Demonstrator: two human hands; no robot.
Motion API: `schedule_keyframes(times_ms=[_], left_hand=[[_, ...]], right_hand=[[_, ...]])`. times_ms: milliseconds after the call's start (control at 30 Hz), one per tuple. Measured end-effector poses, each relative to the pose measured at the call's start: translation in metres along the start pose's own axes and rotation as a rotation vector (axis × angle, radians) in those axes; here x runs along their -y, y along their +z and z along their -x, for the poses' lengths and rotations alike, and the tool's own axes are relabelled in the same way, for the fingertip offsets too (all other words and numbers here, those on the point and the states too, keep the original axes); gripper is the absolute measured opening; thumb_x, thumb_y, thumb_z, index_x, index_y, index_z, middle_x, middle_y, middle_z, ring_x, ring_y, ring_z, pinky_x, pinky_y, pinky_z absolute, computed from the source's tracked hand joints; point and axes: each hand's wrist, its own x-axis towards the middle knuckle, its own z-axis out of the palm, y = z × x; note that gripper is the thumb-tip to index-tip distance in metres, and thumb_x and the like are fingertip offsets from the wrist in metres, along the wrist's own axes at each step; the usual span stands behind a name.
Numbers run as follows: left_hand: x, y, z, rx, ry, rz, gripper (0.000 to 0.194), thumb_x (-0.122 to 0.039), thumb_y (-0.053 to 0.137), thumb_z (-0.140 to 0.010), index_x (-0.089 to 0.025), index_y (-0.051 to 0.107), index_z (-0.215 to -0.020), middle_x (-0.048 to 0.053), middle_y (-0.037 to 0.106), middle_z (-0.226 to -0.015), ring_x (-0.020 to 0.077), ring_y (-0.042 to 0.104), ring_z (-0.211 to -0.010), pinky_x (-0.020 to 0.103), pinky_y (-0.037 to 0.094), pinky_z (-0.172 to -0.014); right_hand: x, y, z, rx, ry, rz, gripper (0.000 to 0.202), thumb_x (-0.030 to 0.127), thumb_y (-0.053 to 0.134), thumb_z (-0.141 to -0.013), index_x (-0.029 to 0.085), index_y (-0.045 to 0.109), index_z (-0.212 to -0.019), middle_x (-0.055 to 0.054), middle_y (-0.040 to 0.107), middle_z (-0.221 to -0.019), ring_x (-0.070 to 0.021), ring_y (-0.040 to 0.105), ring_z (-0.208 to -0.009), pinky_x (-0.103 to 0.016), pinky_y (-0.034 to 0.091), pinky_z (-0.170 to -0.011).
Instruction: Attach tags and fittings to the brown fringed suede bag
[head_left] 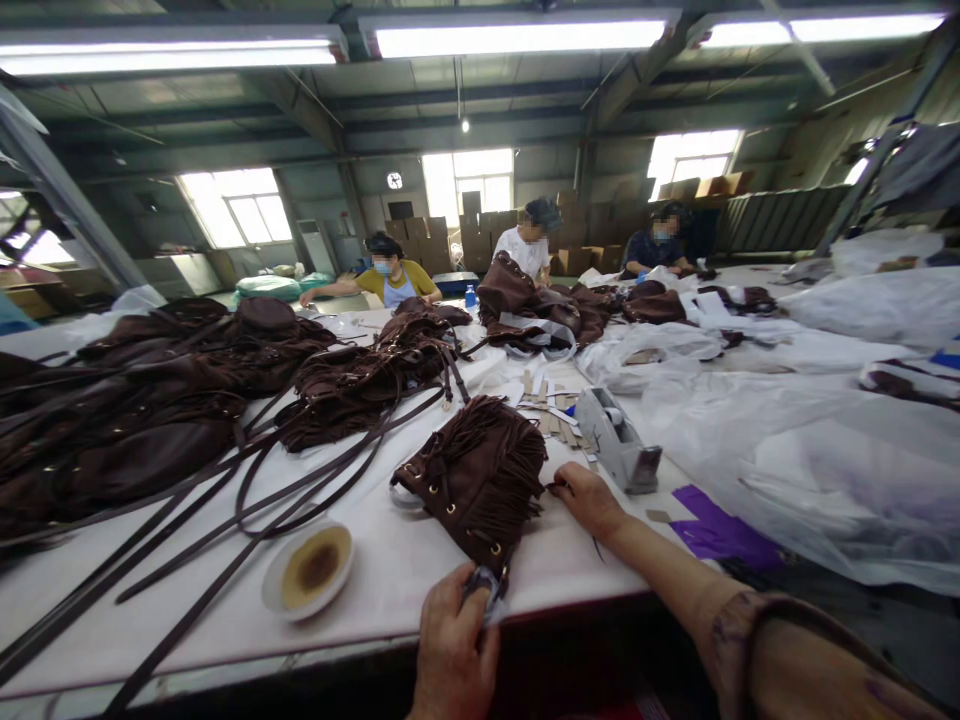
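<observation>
Three lamps [521, 38] overhang a white table [397, 590] (bag [472, 475] atop).

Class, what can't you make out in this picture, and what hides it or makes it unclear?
All in the head view:
- Bag: underside hidden against the table.
- Right hand: whether it pinches a strand of fringe is too small to tell.
- Left hand: wrist cut off by the bottom edge.
- Straps: far ends cut off by the left edge.
- Items under plastic: blurred by its folds.

1 head-worn view, facing forward and down, close over a table [390, 590], far side perhaps blurred
</observation>
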Motion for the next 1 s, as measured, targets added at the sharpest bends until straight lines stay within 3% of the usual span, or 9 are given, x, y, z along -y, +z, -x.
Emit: schedule_keyframes(times_ms=[267,400,533,633,867,1000], left_hand=[[0.000,-0.001,-0.001,0.034,0.003,-0.010,0.030,-0.012,0.055,-0.082,-0.019,0.066,-0.109,0.016,0.059,-0.122,0.0291,0.060,-0.108,0.046,0.058,-0.086],[0.000,-0.001,-0.002,0.012,0.004,-0.001,0.028,-0.012,0.054,-0.083,-0.019,0.067,-0.108,0.016,0.059,-0.121,0.0290,0.061,-0.107,0.045,0.058,-0.085],[0.000,0.000,-0.002,0.005,0.004,0.012,0.026,-0.013,0.054,-0.084,-0.019,0.067,-0.107,0.016,0.059,-0.121,0.0290,0.060,-0.108,0.046,0.058,-0.086],[0.002,0.001,-0.002,0.011,0.001,0.024,0.025,-0.014,0.055,-0.085,-0.019,0.067,-0.106,0.016,0.059,-0.122,0.0292,0.060,-0.108,0.046,0.057,-0.087],[0.005,0.005,0.001,0.012,-0.005,0.027,0.025,-0.014,0.055,-0.085,-0.019,0.067,-0.106,0.015,0.059,-0.121,0.0301,0.060,-0.108,0.048,0.056,-0.087],[0.005,0.006,0.001,0.011,-0.008,0.032,0.024,-0.015,0.055,-0.085,-0.019,0.067,-0.106,0.016,0.059,-0.121,0.0305,0.059,-0.107,0.049,0.056,-0.087]], right_hand=[[0.003,-0.002,0.001,0.020,0.006,-0.007,0.012,0.018,0.055,-0.088,0.018,0.066,-0.092,-0.008,0.069,-0.094,-0.0214,0.063,-0.091,-0.033,0.048,-0.085],[-0.005,-0.031,-0.003,0.130,0.024,0.034,0.020,0.015,0.054,-0.087,0.018,0.071,-0.098,-0.007,0.073,-0.097,-0.0205,0.066,-0.092,-0.031,0.050,-0.086],[-0.018,-0.070,0.001,0.308,0.003,0.137,0.018,0.011,0.060,-0.080,0.018,0.075,-0.086,-0.009,0.073,-0.092,-0.0224,0.067,-0.088,-0.031,0.049,-0.082],[-0.021,-0.085,0.012,0.430,0.008,0.226,0.009,0.013,0.066,-0.075,0.018,0.074,-0.075,-0.010,0.071,-0.086,-0.0243,0.066,-0.082,-0.031,0.048,-0.074],[-0.014,-0.081,0.033,0.509,0.056,0.343,0.023,0.018,0.055,-0.088,0.014,0.074,-0.076,-0.015,0.069,-0.088,-0.0237,0.066,-0.080,-0.031,0.047,-0.073],[-0.017,-0.082,0.026,0.537,0.072,0.333,0.024,0.017,0.056,-0.086,0.014,0.075,-0.071,-0.014,0.071,-0.082,-0.0239,0.066,-0.080,-0.030,0.047,-0.074]])
